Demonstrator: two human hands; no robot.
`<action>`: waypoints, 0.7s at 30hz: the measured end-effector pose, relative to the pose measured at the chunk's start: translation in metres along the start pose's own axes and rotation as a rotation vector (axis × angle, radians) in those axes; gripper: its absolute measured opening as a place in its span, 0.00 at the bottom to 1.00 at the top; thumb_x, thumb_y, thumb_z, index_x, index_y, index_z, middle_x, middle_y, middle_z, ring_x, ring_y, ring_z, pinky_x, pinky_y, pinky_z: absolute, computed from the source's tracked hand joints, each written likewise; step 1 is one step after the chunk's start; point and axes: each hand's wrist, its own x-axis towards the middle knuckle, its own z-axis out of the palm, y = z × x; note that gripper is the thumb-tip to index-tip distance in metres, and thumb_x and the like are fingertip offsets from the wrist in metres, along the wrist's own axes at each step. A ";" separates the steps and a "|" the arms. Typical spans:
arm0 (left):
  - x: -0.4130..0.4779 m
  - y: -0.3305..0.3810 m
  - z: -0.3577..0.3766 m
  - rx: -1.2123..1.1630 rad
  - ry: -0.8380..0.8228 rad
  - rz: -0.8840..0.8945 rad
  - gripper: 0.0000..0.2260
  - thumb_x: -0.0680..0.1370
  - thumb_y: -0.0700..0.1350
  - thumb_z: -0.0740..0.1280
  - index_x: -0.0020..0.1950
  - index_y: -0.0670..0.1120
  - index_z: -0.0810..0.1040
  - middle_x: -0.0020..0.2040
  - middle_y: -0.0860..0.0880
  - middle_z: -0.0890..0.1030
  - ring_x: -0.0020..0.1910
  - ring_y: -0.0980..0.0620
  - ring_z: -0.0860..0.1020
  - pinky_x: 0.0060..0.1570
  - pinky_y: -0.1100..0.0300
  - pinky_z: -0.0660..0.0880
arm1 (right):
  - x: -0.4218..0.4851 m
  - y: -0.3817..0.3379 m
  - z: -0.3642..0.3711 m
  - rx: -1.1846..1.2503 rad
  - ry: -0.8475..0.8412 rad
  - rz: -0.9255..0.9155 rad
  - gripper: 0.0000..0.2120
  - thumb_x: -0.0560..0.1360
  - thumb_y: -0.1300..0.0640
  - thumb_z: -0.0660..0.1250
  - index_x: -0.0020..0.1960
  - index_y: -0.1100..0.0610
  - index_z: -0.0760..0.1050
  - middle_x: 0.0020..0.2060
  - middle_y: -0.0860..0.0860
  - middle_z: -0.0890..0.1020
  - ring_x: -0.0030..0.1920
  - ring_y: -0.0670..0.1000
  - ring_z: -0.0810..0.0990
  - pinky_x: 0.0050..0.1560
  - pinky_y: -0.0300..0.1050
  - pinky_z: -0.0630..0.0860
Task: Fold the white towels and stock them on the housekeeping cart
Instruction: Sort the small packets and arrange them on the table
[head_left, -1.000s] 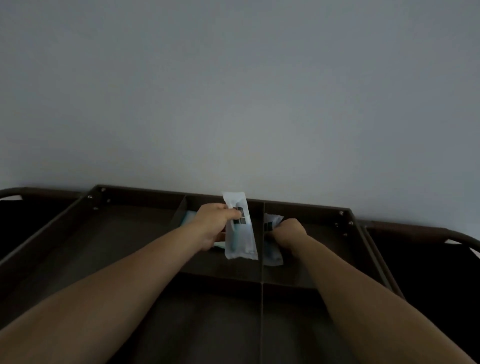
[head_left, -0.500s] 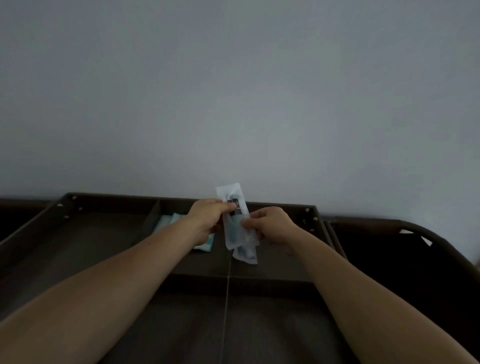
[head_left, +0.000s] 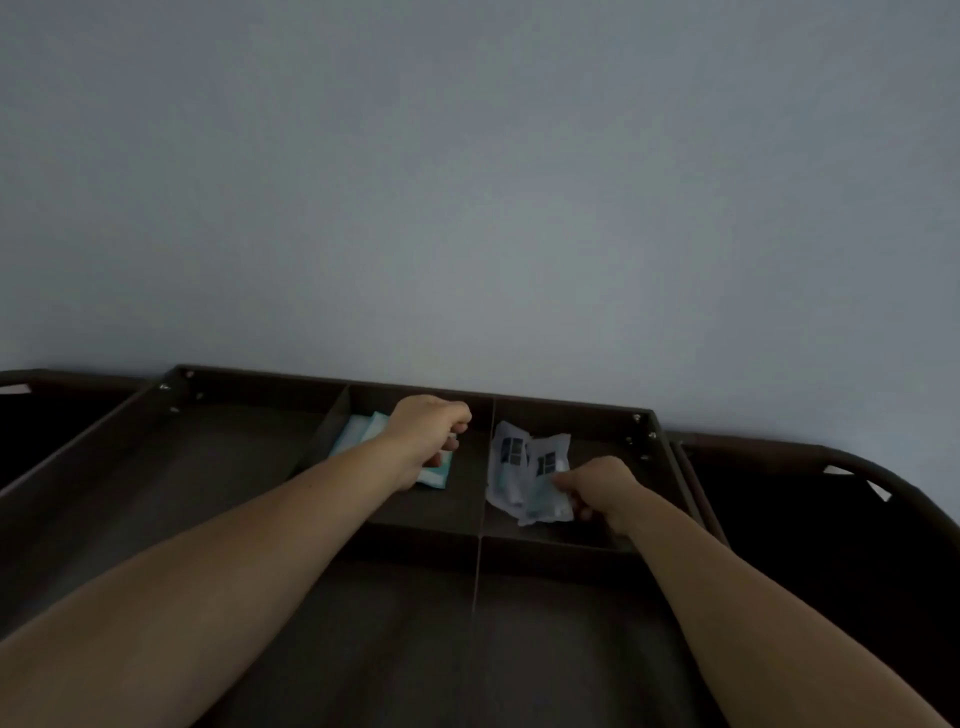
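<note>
A plain pale grey wall (head_left: 467, 182) fills the upper half of the view. Below it, pushed up against the wall, stands the dark brown housekeeping cart (head_left: 260, 376), its flat top tray split by thin dividers into compartments. Black bag frames with rounded rails flank it; the right frame (head_left: 810, 460) is the plainer one. Two bare forearms reach over the near compartments into the far row. In the middle far compartment lie pale blue and white flat packets (head_left: 358, 434), partly under the left hand (head_left: 428, 434), whose fingers are curled in; I cannot tell whether they hold anything. In the right far compartment, just beyond the upright divider (head_left: 488, 467), two clear plastic packets with dark printed labels (head_left: 511, 467) overlap. The right hand (head_left: 602, 491) pinches the nearer packet (head_left: 545, 486) at its right edge.
</note>
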 end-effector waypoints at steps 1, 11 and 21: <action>-0.002 -0.002 -0.005 0.008 0.007 0.001 0.04 0.77 0.43 0.68 0.43 0.44 0.80 0.42 0.46 0.80 0.37 0.52 0.76 0.32 0.59 0.67 | 0.002 -0.001 0.004 -0.032 0.019 0.008 0.11 0.74 0.53 0.75 0.43 0.61 0.79 0.31 0.55 0.82 0.27 0.51 0.77 0.26 0.41 0.72; -0.019 -0.008 -0.028 0.131 0.044 0.011 0.04 0.76 0.44 0.67 0.45 0.44 0.80 0.46 0.46 0.80 0.45 0.50 0.79 0.37 0.57 0.71 | 0.003 -0.003 0.010 -0.267 0.103 -0.074 0.10 0.74 0.53 0.74 0.39 0.56 0.76 0.36 0.53 0.83 0.36 0.51 0.83 0.32 0.44 0.79; -0.053 -0.018 -0.062 0.263 0.214 0.080 0.04 0.74 0.46 0.71 0.42 0.47 0.82 0.41 0.47 0.83 0.45 0.47 0.82 0.35 0.60 0.70 | -0.052 -0.061 0.017 -0.438 0.155 -0.516 0.08 0.76 0.48 0.65 0.46 0.52 0.74 0.52 0.58 0.80 0.48 0.59 0.80 0.43 0.48 0.75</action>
